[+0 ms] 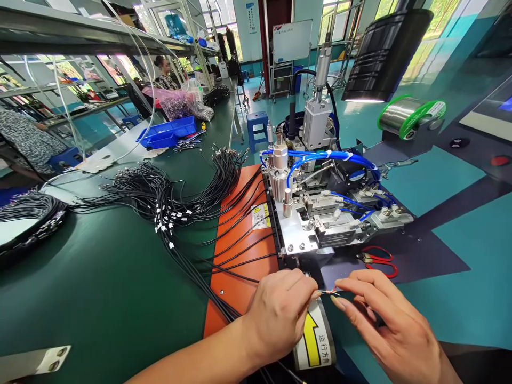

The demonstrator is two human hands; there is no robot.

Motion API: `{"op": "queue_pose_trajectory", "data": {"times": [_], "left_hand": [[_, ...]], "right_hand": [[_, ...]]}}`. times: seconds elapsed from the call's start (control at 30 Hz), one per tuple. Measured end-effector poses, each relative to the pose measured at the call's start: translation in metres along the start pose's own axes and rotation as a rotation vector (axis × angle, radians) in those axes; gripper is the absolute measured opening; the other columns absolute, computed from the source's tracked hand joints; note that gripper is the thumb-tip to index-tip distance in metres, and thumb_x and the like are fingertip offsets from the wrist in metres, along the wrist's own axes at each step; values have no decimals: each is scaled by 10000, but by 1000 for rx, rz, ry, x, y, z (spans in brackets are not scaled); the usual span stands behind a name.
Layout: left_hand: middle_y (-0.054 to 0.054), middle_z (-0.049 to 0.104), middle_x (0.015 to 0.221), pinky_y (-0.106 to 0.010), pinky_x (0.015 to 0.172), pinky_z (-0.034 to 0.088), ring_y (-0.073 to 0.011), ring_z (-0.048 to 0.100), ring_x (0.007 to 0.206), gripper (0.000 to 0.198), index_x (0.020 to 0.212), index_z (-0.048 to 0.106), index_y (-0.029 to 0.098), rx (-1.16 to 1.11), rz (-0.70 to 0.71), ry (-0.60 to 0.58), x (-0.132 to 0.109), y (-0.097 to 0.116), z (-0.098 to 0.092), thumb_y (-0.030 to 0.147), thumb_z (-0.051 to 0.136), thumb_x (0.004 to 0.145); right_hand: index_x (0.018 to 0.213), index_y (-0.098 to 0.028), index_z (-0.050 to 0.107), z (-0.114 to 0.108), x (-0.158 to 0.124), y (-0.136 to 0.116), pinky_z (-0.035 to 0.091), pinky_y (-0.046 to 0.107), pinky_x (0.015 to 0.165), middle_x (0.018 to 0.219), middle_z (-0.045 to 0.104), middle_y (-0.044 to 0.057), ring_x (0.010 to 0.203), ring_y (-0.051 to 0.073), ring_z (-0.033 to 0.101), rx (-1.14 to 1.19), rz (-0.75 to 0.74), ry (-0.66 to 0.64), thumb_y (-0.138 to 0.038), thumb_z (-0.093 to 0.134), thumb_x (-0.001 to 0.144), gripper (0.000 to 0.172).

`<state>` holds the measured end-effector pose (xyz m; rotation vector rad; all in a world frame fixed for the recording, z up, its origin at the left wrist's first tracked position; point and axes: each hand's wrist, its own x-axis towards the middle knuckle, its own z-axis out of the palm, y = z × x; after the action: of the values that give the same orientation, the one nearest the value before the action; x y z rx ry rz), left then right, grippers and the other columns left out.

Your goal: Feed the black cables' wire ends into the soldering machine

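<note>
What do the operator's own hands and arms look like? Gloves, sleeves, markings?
Left hand and right hand are both bare: no gloves, rings, bracelets or watch visible, no markings. Left forearm shows no sleeve up to the frame edge. Right sleeve: can't tell, the frame cuts off there.

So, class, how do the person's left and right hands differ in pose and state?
The left hand is curled into a pinch on the thin wires; the right hand is more opened out, its fingers apart from its thumb at the wire tips, with contact unclear.
The left hand shows mainly its back, while the right hand shows its thumb side.
Both are bare and close to the same wires.
</note>
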<state>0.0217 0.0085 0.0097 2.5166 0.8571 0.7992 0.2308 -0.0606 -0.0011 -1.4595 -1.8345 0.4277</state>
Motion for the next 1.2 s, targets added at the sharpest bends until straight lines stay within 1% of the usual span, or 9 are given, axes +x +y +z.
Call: {"op": "queue_pose_trajectory", "data": {"times": [0.13,0.3,0.53,0.6,0.67,0.77,0.93,1.07,1.2], "left_hand": [[-32,589,725,-277,574,387,-161,527,638,273,889,630,159,6,6,-1,0,-1,1,252,418,1034],[-20,565,716,-287,554,344,-164,475,625,220,853,595,171,61,39,-8,-1,-1,0,230,446,1003],[-28,565,744,-295,572,327,-176,465,659,151,861,582,180,70,53,-31,-1,-2,-2,163,468,959],[-28,571,745,-293,576,333,-172,472,658,172,867,585,176,46,36,-7,0,-2,-1,165,454,979],[-31,581,752,-290,582,347,-169,487,664,186,885,593,169,21,25,6,0,-1,-1,187,448,1001],[-37,592,765,-289,592,368,-171,505,675,208,898,603,160,-12,19,-2,1,-1,-1,215,441,1016],[-35,588,762,-287,596,373,-167,499,673,190,896,610,157,-30,10,-13,0,-2,-1,204,463,1007],[-30,572,743,-285,581,354,-165,478,658,188,885,608,160,-12,23,-14,1,-1,-1,204,467,1002],[-25,560,727,-286,577,347,-164,462,647,192,869,601,163,13,36,-5,2,0,-2,191,457,994]], "right_hand": [[1186,-237,614,-4,0,0,541,214,719,1067,540,61,844,130,639,41,-106,2,-150,576,989,218],[1138,-219,570,-6,3,0,517,267,811,1086,539,68,910,151,624,-9,-133,-104,-136,480,1028,165],[1002,-209,549,4,19,-11,459,380,711,981,536,56,833,208,536,-163,-148,-275,-109,416,1013,167],[1060,-220,553,-1,21,-14,484,365,747,1014,544,56,870,202,553,-83,-115,-233,-169,441,1029,127],[1159,-242,547,-9,19,-14,509,307,744,1030,554,40,851,172,564,-4,-34,-124,-261,508,1028,138],[1156,-288,570,-18,13,-9,510,239,650,972,571,-9,729,129,559,18,104,-30,-360,597,994,180],[1099,-316,601,-18,6,-8,512,241,642,941,580,-30,718,123,578,66,183,-101,-396,622,978,147],[1076,-311,607,-16,5,-11,510,258,664,968,563,-18,735,128,563,72,173,-111,-373,604,987,109],[1074,-304,600,-14,7,-11,507,269,728,1032,553,2,856,148,577,42,136,-106,-343,591,992,91]]}}
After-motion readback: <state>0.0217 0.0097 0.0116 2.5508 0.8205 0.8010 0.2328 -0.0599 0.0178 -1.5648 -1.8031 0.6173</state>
